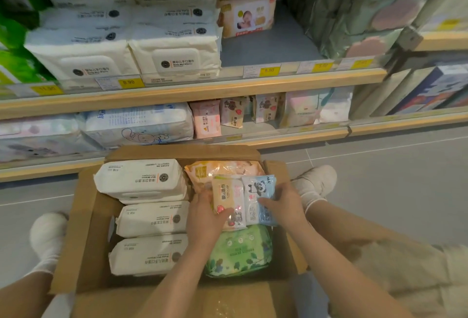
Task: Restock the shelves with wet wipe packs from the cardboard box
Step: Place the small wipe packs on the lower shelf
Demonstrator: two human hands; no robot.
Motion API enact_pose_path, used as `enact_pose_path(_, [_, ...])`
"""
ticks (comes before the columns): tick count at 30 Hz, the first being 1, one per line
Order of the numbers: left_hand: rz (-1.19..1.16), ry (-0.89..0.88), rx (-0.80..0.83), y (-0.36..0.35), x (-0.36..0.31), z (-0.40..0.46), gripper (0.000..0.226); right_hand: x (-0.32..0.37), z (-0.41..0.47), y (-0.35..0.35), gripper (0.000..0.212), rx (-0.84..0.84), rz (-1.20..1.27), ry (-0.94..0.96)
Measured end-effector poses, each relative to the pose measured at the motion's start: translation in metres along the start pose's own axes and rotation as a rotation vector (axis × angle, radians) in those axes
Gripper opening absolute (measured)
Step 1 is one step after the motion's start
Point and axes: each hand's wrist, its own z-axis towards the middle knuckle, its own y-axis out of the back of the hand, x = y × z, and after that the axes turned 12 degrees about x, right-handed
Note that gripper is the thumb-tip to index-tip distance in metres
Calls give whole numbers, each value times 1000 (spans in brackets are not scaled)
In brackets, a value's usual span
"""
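Left grip point(206, 212): clamped on peach pack point(226, 197).
Right grip point(281, 204): clamped on blue pack point(259, 191).
Location: inside box point(83, 216).

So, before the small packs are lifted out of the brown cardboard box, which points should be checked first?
1. Left hand grips the small beige pack with red heart: ok.
2. Right hand grips the small light-blue panda pack: ok.
3. Brown cardboard box flaps open, exit free: ok.
4. Matching small bear packs on the lower shelf, gap beside them: ok.
5. Whether more packs are caught underneath: cannot tell.
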Motion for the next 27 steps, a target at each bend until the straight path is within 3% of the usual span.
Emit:
enact_pose_path(5, [-35, -54, -42, 3, 3, 4, 41, -7, 4, 11, 26, 37, -20, 4])
enact_pose_path(8, [-100, -78, 25, 10, 0, 4, 29, -4, 1, 21, 27, 64, 76, 38])
enact_pose_path(15, [-341, -74, 92, 42, -22, 6, 41, 24, -6, 47, 23, 69, 168, 179])
enact_pose_path(27, [-319, -261, -183, 143, -55, 80, 16, 91, 63, 59, 27, 6, 108, 384])
